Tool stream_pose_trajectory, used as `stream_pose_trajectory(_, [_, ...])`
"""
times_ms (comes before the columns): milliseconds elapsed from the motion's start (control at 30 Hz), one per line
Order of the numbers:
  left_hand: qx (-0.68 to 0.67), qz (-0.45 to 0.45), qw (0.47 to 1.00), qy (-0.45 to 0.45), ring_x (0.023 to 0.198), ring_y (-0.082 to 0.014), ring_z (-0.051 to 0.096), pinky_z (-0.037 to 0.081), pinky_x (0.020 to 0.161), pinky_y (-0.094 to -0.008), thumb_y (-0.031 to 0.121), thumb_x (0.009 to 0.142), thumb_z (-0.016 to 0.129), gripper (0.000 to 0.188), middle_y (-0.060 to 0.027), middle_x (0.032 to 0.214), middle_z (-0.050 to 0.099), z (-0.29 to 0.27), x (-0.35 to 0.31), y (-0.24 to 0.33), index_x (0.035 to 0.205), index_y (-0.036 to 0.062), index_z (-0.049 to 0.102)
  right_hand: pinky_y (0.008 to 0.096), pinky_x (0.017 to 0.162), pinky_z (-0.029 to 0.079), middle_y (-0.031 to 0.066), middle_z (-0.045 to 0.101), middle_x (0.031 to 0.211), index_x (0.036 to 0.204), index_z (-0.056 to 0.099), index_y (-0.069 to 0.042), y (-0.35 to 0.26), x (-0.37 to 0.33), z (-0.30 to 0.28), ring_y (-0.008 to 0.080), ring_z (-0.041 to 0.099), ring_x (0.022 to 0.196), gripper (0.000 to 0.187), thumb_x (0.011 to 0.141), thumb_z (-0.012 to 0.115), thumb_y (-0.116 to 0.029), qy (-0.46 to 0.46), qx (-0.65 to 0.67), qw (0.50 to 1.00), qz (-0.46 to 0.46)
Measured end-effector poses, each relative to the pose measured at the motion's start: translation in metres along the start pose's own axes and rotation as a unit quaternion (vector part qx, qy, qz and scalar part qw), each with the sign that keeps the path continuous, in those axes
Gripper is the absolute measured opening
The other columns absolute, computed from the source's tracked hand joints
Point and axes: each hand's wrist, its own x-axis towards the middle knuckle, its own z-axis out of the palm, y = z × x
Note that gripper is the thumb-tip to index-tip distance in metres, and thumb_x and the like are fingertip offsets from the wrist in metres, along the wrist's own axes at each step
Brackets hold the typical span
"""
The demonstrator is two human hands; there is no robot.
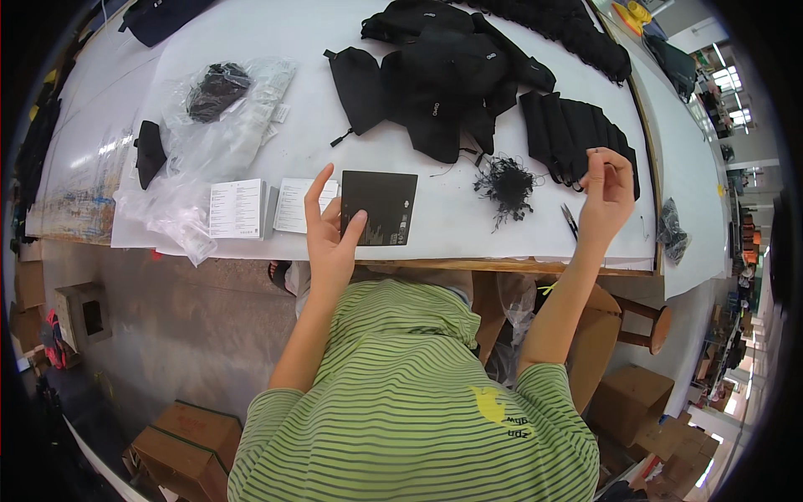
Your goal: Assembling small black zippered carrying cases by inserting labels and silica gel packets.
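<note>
My left hand (331,243) holds a flat black printed card (379,197) by its left edge. The thumb lies on its face, the index finger sticks up, and the other fingers are partly hidden behind it. Raised over the near edge of a row of folded black fabric pouches (577,130) is my right hand (608,188). Its fingers are curled into a pinch, and anything in them is too small to make out. Left of the card lie two stacks of white printed leaflets (237,209). Dark thread snips (570,221) lie beside my right wrist.
A heap of black pouches (435,84) covers the far middle of the white table. Clear plastic bags (217,142) lie at the left, one around a black bundle. A tangle of black thread (506,188) sits between my hands. Cardboard boxes (188,448) stand on the floor.
</note>
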Motion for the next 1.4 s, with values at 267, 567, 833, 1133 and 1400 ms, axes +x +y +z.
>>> stream_pose_trajectory(267, [0.042,-0.063,0.994,-0.08,0.105,-0.0121,0.055,0.044,0.089,-0.0238,-0.003,0.086,0.059,0.047,-0.0094,0.12,0.057,-0.007,-0.006,-0.005,0.132,-0.0004,0.046,0.018,0.053,0.039,0.0102,0.068,0.091,0.095,0.054,-0.003,0.006,0.013,-0.015,0.0067,0.053,0.057,0.011,0.094,0.057,-0.014,0.014,0.017,1.0,-0.011])
stream_pose_trajectory(567, [0.059,-0.109,0.988,-0.09,0.091,-0.0103,0.061,0.046,0.081,-0.0215,-0.004,0.085,0.061,0.04,-0.0116,0.1,0.067,-0.005,-0.007,-0.013,0.122,0.0005,0.047,0.0172,0.051,0.037,0.0089,0.068,0.086,0.093,0.054,-0.003,0.015,0.018,-0.035,0.0061,0.053,0.055,0.01,0.095,0.055,-0.013,0.008,-0.071,0.997,0.026])
stream_pose_trajectory(833, [0.04,-0.097,0.991,-0.079,0.09,-0.0093,0.06,0.045,0.081,-0.0208,-0.005,0.087,0.058,0.042,-0.0116,0.1,0.067,-0.001,-0.007,-0.019,0.127,0.0016,0.046,0.0173,0.049,0.034,0.0085,0.068,0.089,0.092,0.053,-0.004,-0.008,0.016,-0.043,0.0047,0.049,0.054,0.006,0.094,0.055,-0.01,0.003,-0.074,0.997,0.026])
stream_pose_trajectory(1133, [0.026,-0.158,0.973,-0.166,0.094,-0.0093,0.058,0.047,0.077,-0.0211,-0.005,0.089,0.055,0.052,-0.0102,0.1,0.066,0.018,-0.019,-0.006,0.137,0.0039,0.035,0.0219,0.054,0.043,0.0097,0.05,0.135,0.084,0.058,-0.003,-0.031,-0.088,0.024,0.0084,0.055,0.057,0.009,0.08,0.067,-0.005,-0.501,0.055,0.855,0.123])
stream_pose_trajectory(1400, [0.109,-0.106,0.975,-0.162,0.091,-0.0094,0.058,0.048,0.074,-0.0234,0.001,0.086,0.063,0.058,-0.0095,0.101,0.063,0.018,-0.022,-0.005,0.137,0.0045,0.035,0.0211,0.047,0.03,0.0026,0.062,0.089,0.086,0.057,-0.004,-0.025,-0.121,0.035,0.0053,0.035,0.048,0.011,0.083,0.067,-0.008,-0.455,0.1,0.864,0.193])
